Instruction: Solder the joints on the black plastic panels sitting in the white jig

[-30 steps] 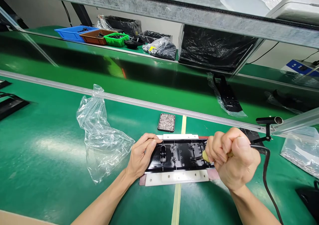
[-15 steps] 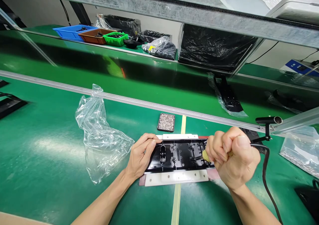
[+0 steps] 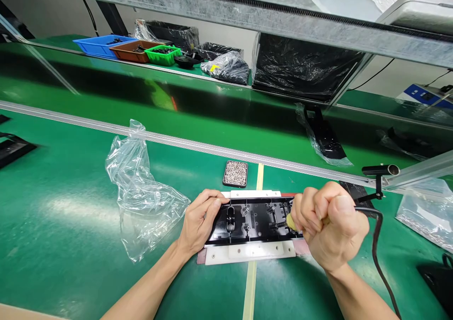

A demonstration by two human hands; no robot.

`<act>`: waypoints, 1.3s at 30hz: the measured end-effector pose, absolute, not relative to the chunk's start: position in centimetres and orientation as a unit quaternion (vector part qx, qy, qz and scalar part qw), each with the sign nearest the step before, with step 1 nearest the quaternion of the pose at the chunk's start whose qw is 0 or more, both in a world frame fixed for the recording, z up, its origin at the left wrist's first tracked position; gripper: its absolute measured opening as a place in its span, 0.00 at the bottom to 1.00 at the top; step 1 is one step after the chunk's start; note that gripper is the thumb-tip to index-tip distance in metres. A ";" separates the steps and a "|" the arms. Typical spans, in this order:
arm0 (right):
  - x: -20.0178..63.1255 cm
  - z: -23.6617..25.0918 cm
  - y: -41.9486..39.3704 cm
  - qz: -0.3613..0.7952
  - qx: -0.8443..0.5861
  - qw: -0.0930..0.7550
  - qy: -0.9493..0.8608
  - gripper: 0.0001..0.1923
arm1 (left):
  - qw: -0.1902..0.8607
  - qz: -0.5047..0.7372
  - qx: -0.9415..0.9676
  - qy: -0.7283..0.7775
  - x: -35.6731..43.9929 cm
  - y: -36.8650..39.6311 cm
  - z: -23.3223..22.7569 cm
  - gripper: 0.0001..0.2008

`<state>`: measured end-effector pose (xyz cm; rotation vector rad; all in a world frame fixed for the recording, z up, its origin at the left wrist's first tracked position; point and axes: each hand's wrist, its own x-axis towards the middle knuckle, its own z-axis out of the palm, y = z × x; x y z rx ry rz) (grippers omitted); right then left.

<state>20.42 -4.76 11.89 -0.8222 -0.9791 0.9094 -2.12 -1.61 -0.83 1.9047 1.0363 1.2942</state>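
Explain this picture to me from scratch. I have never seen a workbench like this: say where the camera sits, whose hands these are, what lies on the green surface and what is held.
The camera sits on a person's head and looks down at their own two bare hands over a green workbench. There is no machine arm.

The left hand lies flat on the left end of a long black plastic part, pressing it down. That part sits in a white holder.

The right hand is closed in a fist round a corded tool; only its yellowish tip shows, touching the part's right side. A black cable runs from the fist.

Nearby lie a crumpled clear plastic bag on the left and a small black tray of tiny metal pieces, probably screws, behind the part. Coloured bins stand on the far shelf.
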 end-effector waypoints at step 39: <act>20.6 12.0 -4.7 0.414 -0.369 0.711 -0.433 0.24 | 0.295 0.487 0.723 0.391 -1.9 -1.6 -0.7 0.15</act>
